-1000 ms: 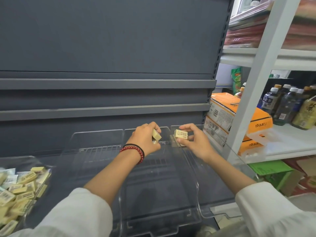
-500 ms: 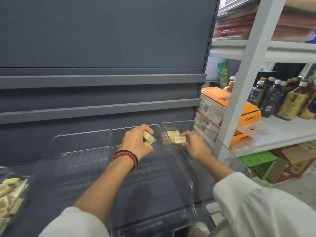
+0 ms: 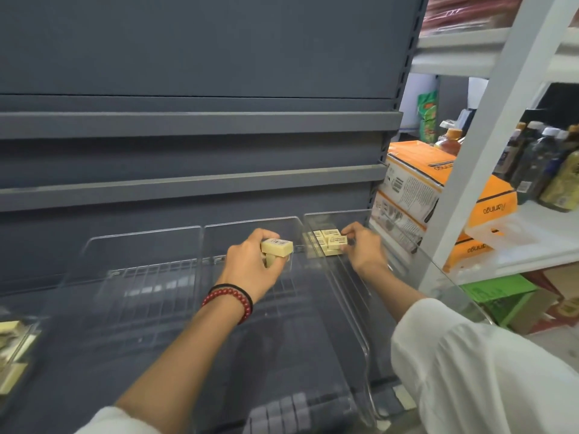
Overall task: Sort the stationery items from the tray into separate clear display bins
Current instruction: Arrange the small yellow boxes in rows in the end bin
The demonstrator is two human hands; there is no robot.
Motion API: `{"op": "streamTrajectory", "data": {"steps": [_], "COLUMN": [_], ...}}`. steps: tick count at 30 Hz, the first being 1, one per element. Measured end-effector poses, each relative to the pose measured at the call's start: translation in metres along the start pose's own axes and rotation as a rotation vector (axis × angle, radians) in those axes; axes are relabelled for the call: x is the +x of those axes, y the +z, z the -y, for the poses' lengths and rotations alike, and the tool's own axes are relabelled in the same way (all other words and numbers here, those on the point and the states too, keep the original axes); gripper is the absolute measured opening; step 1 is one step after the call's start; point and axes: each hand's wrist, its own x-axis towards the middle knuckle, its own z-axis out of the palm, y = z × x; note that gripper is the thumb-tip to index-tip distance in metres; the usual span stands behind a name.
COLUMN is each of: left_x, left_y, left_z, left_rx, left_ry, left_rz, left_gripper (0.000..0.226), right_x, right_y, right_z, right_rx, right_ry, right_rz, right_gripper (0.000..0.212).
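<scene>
Three clear display bins stand side by side on the grey shelf: left bin (image 3: 138,245), middle bin (image 3: 250,222), right bin (image 3: 357,277). My left hand (image 3: 250,270), with a red bead bracelet at the wrist, is shut on small cream erasers (image 3: 277,247) over the back of the middle bin. My right hand (image 3: 363,249) reaches into the back of the right bin, its fingertips on the top eraser (image 3: 336,240) of a small stack of erasers (image 3: 322,244) lying there. At the far left edge, the tray (image 3: 18,349) holds several more erasers, blurred.
Grey shelf rails (image 3: 188,123) run across the back panel above the bins. To the right stand orange cartons (image 3: 438,189), a white shelf post (image 3: 488,145), bottles (image 3: 542,164) on a white shelf, and a green box (image 3: 498,296) low down.
My right hand has moved down into the right bin and set its eraser on the stack there. My left hand stays over the middle bin with its erasers. The view has swung right.
</scene>
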Motion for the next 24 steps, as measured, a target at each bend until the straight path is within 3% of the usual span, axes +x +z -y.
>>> {"op": "streamTrajectory", "data": {"steps": [5,14,24], "left_x": [0.000,0.001,0.005], "left_y": [0.007,0.013,0.003], "left_z": [-0.006,-0.013,-0.011], "left_rx": [-0.038,-0.077,0.009], "left_ry": [-0.001,-0.054,-0.070], "left_rz": [-0.002,-0.020,0.024], "left_gripper": [0.015,0.014,0.018], "right_x": [-0.001,-0.022,-0.086], "right_y": [0.004,-0.015,-0.049], "right_z": [0.002,-0.003,0.060], "right_rx": [-0.071,0.075,0.420], "right_ry": [-0.020,-0.120,-0.341], "right_rz": [-0.006,0.158,0.296], "right_gripper": [0.016,0.039,0.027]}}
